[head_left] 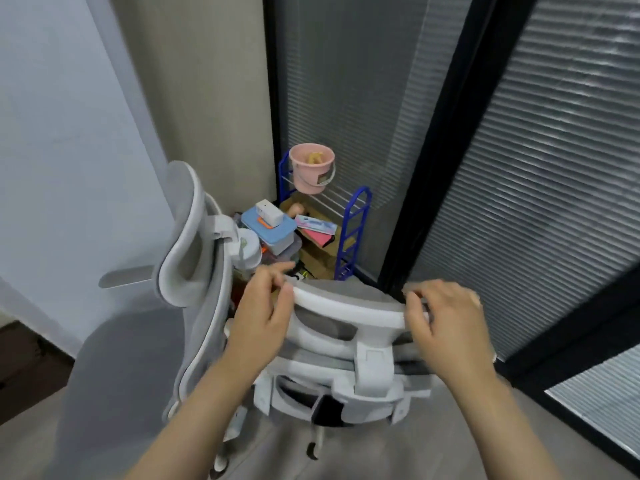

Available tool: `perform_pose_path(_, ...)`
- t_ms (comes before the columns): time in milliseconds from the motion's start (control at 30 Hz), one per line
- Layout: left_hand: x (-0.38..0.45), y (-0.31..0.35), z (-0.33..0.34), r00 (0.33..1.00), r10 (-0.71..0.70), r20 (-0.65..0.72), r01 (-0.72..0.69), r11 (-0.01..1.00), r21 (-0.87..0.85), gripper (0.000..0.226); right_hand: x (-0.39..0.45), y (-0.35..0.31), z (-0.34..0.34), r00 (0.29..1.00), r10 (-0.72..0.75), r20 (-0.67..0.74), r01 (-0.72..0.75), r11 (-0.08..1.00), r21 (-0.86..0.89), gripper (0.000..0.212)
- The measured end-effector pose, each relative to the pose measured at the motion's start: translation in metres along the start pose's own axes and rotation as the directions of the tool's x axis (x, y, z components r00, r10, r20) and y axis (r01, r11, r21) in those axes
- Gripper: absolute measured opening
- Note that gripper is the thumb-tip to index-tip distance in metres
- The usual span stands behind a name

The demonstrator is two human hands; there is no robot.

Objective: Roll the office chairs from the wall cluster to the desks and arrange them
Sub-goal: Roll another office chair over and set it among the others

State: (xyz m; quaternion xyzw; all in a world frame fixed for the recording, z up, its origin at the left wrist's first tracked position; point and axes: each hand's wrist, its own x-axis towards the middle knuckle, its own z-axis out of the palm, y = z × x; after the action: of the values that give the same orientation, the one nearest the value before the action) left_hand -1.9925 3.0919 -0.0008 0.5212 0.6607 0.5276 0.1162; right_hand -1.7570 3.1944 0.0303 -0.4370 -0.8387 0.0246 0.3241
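While the headrest (346,304) of the near chair (343,375) is gripped at its ends by left hand (266,306) and right hand (446,317), withdrawal from the corner is judged pending; the second chair (187,258) alongside must be cleared.

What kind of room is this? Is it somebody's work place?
Probably an office corner used for storage. Two grey-and-white mesh office chairs stand by glass partitions with slatted blinds, and a pink plastic bucket sits on a blue wire rack.

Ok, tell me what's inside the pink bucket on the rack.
The pink bucket holds something tan or yellowish, visible just below its rim; too blurred to identify. The bucket's wall hides everything deeper.
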Motion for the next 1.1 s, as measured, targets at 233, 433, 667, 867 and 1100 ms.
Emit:
perform_pose_path(233,0.034,-0.029,0.044,0.97,0.19,-0.151,-0.214,0.964,-0.159,0.046,0.002,0.017,0.019,0.98,-0.027,-0.198,0.023,1.0,-0.021,0.036)
perform_pose_path(433,0.034,-0.031,0.055,0.969,0.225,-0.102,-0.243,0.94,-0.238,0.041,-0.011,0.013,0.012,0.973,0.113,-0.204,-0.111,0.994,0.022,0.035)
perform_pose_path(667,-0.007,-0.021,0.049,0.956,0.289,0.056,-0.262,0.923,-0.283,0.05,-0.062,-0.01,-0.006,0.897,0.323,-0.303,-0.32,0.946,0.061,0.039)
perform_pose_path(867,-0.054,0.006,0.051,0.91,0.378,0.172,-0.289,0.874,-0.392,0.049,-0.141,-0.034,-0.046,0.818,0.427,-0.386,-0.461,0.887,0.005,0.038)
perform_pose_path(1100,-0.131,0.053,0.076,0.835,0.481,0.265,-0.294,0.799,-0.525,0.036,-0.257,-0.063,-0.109,0.722,0.522,-0.455,-0.621,0.779,-0.091,0.039)
